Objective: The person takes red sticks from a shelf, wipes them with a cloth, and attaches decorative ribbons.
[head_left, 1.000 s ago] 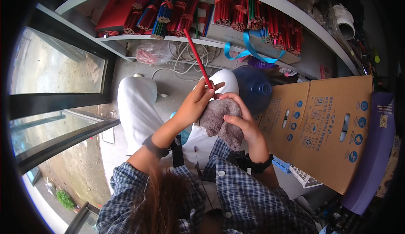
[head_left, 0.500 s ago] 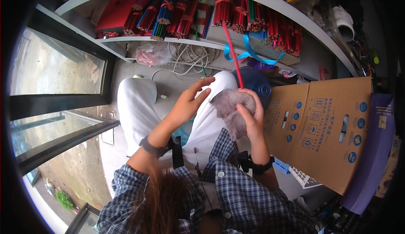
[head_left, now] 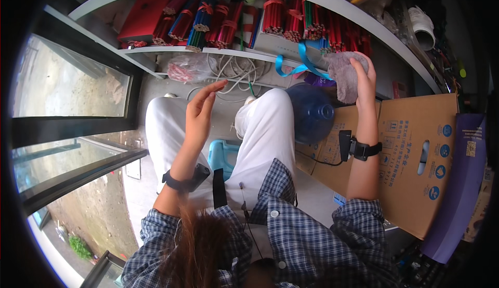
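My right hand (head_left: 366,80) is raised at the right, in front of the shelf, with its fingers closed on a fluffy grey cloth (head_left: 343,80). Beside the cloth are loose red sticks (head_left: 340,38), pencil-like, on a pale box (head_left: 275,46). No stick shows in my right hand; what lies behind the cloth is hidden. Over my left knee hovers my left hand (head_left: 200,109), open and holding nothing, its fingers stretched forward. Tied bundles of red sticks (head_left: 274,15) stand on the shelf above, next to blue and green ones.
A loop of blue ribbon (head_left: 291,70) hangs below the box. Near my right knee stands a blue water jug (head_left: 309,114), beside a large cardboard box (head_left: 405,148). White cables (head_left: 228,72) lie under the shelf, and a light-blue stool (head_left: 221,155) sits between my legs. Glass doors (head_left: 78,80) are at left.
My right hand has moved up and right with the cloth, toward the loose sticks. The red stick it held is no longer visible there. My left hand has drawn left, away from the cloth.
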Motion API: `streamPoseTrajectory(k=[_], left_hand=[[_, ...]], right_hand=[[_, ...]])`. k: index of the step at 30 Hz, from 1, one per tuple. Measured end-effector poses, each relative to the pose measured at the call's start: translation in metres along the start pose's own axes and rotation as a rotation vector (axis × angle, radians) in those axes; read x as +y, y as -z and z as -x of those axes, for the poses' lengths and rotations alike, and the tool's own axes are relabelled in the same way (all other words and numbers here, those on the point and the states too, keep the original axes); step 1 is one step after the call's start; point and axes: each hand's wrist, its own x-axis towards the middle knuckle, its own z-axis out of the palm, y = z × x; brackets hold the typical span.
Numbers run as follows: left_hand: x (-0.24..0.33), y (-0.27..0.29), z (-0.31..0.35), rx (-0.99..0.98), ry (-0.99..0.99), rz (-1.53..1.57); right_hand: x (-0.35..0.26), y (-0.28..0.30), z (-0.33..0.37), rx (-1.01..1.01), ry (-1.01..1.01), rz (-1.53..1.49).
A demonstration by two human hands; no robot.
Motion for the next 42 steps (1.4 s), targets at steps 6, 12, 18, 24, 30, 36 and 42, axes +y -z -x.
streamPoseTrajectory(k=[6, 12, 18, 24, 30, 36, 42], left_hand=[[0.001, -0.001, 0.003, -0.015, -0.016, -0.044], [-0.003, 0.002, -0.001, -0.030, 0.004, -0.090], [-0.041, 0.020, -0.034, 0.017, 0.034, -0.126], [-0.062, 0.053, -0.118, -0.029, -0.047, -0.595], [-0.076, 0.037, -0.164, 0.082, -0.151, -1.135], [-0.096, 0.035, -0.179, 0.056, -0.553, -1.589], [-0.100, 0.036, -0.186, 0.060, -0.566, -1.613]], right_hand=[[0.011, -0.007, -0.041, -0.058, 0.088, 0.227], [0.030, -0.009, -0.017, -0.068, 0.269, 0.319], [0.043, -0.003, 0.060, -0.024, 0.278, 0.324], [0.065, -0.005, 0.142, -0.112, 0.076, 0.216], [0.063, -0.008, 0.179, -0.124, -0.072, 0.224], [0.054, -0.007, 0.182, -0.079, -0.091, 0.228], [0.046, -0.009, 0.182, -0.048, -0.073, 0.226]])
